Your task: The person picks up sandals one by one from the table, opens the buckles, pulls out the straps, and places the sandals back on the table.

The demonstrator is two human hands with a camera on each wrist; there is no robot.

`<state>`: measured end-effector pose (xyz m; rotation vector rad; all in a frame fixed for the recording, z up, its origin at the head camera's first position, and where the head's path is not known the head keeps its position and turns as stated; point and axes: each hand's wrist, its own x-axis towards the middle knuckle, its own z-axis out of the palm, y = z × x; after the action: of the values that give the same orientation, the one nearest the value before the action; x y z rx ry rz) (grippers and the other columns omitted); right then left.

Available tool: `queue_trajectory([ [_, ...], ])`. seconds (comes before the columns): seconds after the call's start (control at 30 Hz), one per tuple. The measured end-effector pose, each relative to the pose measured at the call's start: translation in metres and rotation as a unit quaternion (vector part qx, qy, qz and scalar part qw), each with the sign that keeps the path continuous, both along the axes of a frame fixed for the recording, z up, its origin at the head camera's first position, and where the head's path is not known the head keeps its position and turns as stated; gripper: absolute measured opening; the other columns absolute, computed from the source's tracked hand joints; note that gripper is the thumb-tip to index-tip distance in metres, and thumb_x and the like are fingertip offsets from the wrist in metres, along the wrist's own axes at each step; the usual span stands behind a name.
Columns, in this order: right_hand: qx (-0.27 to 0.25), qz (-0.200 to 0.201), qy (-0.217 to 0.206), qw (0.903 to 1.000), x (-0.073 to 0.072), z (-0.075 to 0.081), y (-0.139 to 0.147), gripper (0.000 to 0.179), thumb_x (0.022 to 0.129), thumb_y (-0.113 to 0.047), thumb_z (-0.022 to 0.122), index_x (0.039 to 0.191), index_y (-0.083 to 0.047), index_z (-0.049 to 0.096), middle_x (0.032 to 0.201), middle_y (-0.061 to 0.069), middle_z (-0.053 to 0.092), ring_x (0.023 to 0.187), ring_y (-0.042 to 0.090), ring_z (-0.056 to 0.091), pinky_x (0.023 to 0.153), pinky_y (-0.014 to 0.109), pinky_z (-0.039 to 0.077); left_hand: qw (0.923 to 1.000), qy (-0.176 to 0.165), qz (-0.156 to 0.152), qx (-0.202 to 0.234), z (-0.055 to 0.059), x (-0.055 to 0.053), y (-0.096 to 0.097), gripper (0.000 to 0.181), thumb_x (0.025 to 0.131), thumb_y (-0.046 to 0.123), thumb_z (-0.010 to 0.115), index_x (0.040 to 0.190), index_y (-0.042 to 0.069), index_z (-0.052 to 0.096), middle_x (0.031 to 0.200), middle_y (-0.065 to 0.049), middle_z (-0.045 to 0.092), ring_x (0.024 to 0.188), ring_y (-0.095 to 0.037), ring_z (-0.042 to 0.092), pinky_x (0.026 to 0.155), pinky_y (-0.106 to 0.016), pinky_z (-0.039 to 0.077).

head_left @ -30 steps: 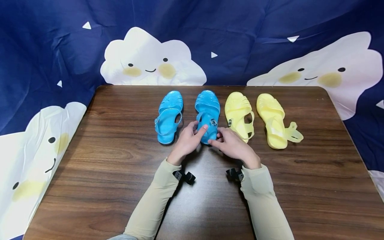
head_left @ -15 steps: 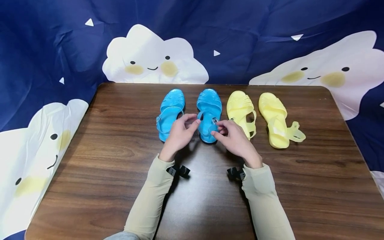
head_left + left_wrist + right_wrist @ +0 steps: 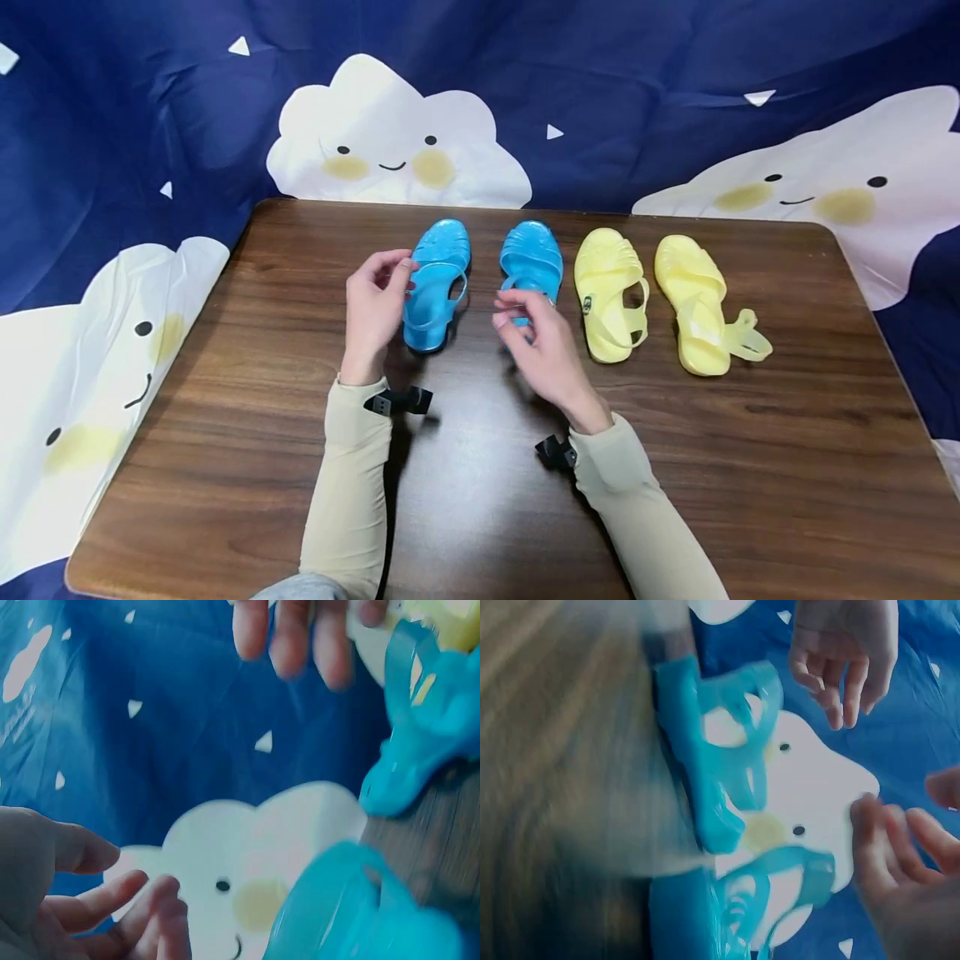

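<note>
Two blue jelly sandals lie side by side with toes pointing away. My left hand [image 3: 378,308] hovers at the outer side of the left blue sandal [image 3: 427,321], its fingertips beside the ankle strap. In the left wrist view the fingers of this left hand [image 3: 90,892] are loosely bent with nothing between them. Over the heel half of the right blue sandal [image 3: 531,250] is my right hand [image 3: 543,346], hiding that part in the head view. The right wrist view shows the right hand [image 3: 907,855] relaxed, held apart from both sandals.
To the right lie two yellow sandals: the nearer one [image 3: 609,292] has its strap looped at the heel, while the strap of the far one [image 3: 693,308] hangs out sideways. All rest on a brown wooden table [image 3: 810,433]. Behind hangs a blue cloth [image 3: 585,50] with clouds.
My left hand has left the right blue sandal and moved left to the left one. The right hand has let go of the right sandal's strap and shifted slightly left over its heel.
</note>
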<state>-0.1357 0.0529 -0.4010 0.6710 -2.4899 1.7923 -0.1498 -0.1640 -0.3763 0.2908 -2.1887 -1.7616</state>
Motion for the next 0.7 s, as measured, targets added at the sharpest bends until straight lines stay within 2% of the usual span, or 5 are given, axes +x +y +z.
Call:
queue_trajectory([
  [0.17, 0.073, 0.093, -0.082, 0.9895, 0.005, -0.002, -0.022, 0.068, 0.099, -0.038, 0.052, 0.153, -0.009, 0.021, 0.153, 0.008, 0.027, 0.134, 0.029, 0.044, 0.099, 0.035, 0.049, 0.9983, -0.044, 0.035, -0.013, -0.009, -0.005, -0.016, 0.026, 0.096, 0.019, 0.059, 0.115, 0.003, 0.066, 0.107, -0.016, 0.063, 0.089, -0.020, 0.054, 0.073, -0.023, 0.044],
  [0.23, 0.088, 0.098, -0.117, 0.9843, 0.005, -0.002, -0.030, 0.077, 0.098, -0.045, 0.051, 0.154, -0.009, 0.013, 0.156, 0.008, 0.021, 0.135, 0.030, 0.044, 0.102, 0.037, 0.047, 0.9970, -0.066, 0.032, -0.023, -0.013, -0.008, -0.020, 0.029, 0.096, 0.020, 0.059, 0.117, 0.002, 0.064, 0.111, -0.015, 0.063, 0.096, -0.022, 0.054, 0.080, -0.027, 0.044],
  [0.33, 0.096, 0.074, -0.166, 0.9787, 0.003, -0.004, -0.041, 0.082, 0.097, -0.049, 0.051, 0.155, -0.007, 0.010, 0.158, 0.011, 0.020, 0.138, 0.029, 0.041, 0.105, 0.042, 0.044, 0.9917, -0.118, 0.005, -0.052, -0.018, -0.010, -0.024, 0.038, 0.096, 0.026, 0.058, 0.126, 0.003, 0.058, 0.121, -0.016, 0.061, 0.108, -0.026, 0.055, 0.092, -0.037, 0.046],
  [0.5, 0.036, 0.028, -0.260, 0.9647, -0.006, -0.012, -0.057, 0.077, 0.098, -0.043, 0.051, 0.154, -0.005, 0.014, 0.157, 0.010, 0.029, 0.134, 0.025, 0.047, 0.105, 0.043, 0.044, 0.9731, -0.209, -0.048, -0.085, -0.024, -0.010, -0.027, 0.053, 0.097, 0.037, 0.055, 0.139, 0.007, 0.046, 0.137, -0.015, 0.052, 0.125, -0.031, 0.050, 0.103, -0.047, 0.042],
  [0.7, -0.081, -0.006, -0.348, 0.9341, -0.016, -0.022, -0.072, 0.068, 0.099, -0.033, 0.053, 0.152, -0.003, 0.021, 0.153, 0.014, 0.034, 0.126, 0.025, 0.053, 0.100, 0.036, 0.048, 0.9611, -0.253, -0.073, -0.084, -0.029, -0.011, -0.028, 0.053, 0.098, 0.038, 0.052, 0.141, 0.008, 0.043, 0.140, -0.016, 0.050, 0.126, -0.032, 0.049, 0.105, -0.047, 0.041],
])
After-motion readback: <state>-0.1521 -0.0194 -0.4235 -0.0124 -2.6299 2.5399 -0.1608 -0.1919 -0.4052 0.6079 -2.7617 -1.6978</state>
